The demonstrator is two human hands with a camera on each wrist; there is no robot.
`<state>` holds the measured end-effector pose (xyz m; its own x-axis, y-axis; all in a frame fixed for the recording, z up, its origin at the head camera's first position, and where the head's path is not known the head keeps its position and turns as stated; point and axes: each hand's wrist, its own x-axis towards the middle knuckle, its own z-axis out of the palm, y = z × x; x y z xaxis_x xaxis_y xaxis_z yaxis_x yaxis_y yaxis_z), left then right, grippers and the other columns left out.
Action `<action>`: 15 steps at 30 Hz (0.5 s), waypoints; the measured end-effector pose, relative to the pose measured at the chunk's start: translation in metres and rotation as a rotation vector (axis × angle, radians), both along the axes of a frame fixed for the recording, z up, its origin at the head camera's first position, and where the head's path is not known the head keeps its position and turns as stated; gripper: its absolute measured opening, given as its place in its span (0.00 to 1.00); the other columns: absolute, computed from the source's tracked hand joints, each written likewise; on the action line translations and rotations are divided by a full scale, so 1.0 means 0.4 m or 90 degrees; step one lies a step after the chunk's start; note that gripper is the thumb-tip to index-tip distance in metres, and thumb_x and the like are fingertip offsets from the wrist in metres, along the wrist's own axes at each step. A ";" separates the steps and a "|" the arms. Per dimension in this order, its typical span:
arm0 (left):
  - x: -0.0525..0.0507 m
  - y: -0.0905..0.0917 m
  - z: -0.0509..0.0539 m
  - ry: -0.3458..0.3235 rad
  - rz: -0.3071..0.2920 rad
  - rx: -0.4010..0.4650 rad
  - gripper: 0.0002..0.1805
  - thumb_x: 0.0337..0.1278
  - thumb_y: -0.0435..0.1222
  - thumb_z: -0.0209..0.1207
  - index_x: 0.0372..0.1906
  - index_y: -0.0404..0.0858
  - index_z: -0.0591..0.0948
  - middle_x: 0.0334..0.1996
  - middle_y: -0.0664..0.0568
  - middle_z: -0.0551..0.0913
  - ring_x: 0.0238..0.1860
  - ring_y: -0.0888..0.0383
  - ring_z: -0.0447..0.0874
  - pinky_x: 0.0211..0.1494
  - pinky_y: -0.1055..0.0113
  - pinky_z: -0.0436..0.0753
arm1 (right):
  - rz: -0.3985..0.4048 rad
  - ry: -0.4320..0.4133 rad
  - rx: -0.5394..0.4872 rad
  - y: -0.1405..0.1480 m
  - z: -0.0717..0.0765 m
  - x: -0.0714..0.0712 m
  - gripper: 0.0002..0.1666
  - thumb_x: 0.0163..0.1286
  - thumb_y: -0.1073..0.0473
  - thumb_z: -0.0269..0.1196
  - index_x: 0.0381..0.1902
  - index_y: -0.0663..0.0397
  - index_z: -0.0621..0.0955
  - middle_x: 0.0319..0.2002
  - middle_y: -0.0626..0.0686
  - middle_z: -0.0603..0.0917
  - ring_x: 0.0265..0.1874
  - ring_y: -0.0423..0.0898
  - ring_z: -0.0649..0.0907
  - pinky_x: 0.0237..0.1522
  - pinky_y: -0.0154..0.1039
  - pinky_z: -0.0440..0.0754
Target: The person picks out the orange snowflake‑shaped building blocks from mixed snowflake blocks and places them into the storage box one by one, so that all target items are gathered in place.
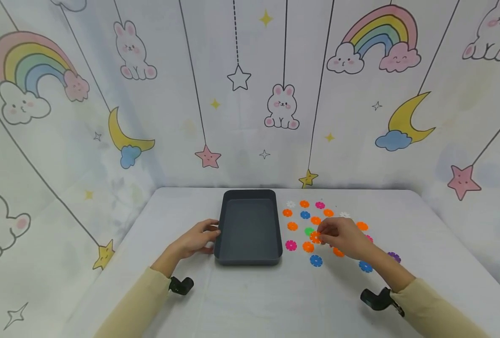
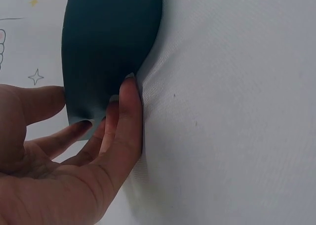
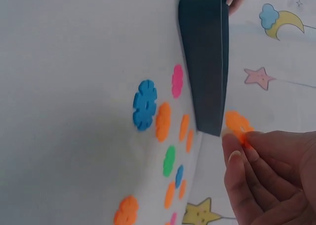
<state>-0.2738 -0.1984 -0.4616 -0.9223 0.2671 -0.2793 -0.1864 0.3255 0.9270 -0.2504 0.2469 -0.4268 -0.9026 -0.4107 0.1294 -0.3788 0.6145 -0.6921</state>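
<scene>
An empty dark grey rectangular tray (image 1: 248, 261) lies on the white table, its long sides running away from me. My left hand (image 1: 197, 238) is at its left side, the fingers fairly straight and touching the outer wall (image 2: 111, 42). Between thumb and fingertips, my right hand (image 1: 344, 237) pinches an orange flower-shaped plastic disc (image 3: 238, 122) with notched edges. It is held raised over the scattered discs, right of the tray. Below and around that hand lie a blue disc (image 1: 316, 260), a pink disc (image 1: 291, 245) and a green disc (image 1: 309, 231), partly covered.
Several more orange, blue, pink and white discs spread over the table right of the tray, including a purple disc (image 1: 394, 257) near the right forearm. The table (image 1: 250, 300) meets a patterned cloth backdrop (image 1: 250, 136) behind. Each wrist wears a small black camera (image 1: 376, 299).
</scene>
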 end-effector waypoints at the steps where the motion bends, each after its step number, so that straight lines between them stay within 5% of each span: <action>1: 0.000 -0.001 0.000 0.000 -0.002 -0.001 0.29 0.78 0.35 0.52 0.76 0.33 0.62 0.68 0.35 0.69 0.56 0.46 0.80 0.48 0.54 0.87 | 0.005 0.002 -0.003 -0.010 -0.001 -0.002 0.06 0.68 0.67 0.68 0.42 0.58 0.83 0.35 0.50 0.87 0.34 0.50 0.88 0.36 0.32 0.86; 15: -0.002 -0.002 -0.005 0.004 -0.005 -0.011 0.28 0.79 0.36 0.50 0.77 0.33 0.62 0.68 0.35 0.69 0.57 0.46 0.80 0.47 0.54 0.87 | 0.062 -0.005 -0.018 -0.155 -0.009 -0.018 0.04 0.70 0.65 0.67 0.42 0.55 0.85 0.36 0.48 0.87 0.36 0.44 0.86 0.42 0.34 0.86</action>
<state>-0.2745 -0.1990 -0.4637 -0.9219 0.2700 -0.2779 -0.1776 0.3430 0.9224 -0.2574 0.1848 -0.4303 -0.8595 -0.4928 0.1357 -0.4305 0.5548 -0.7120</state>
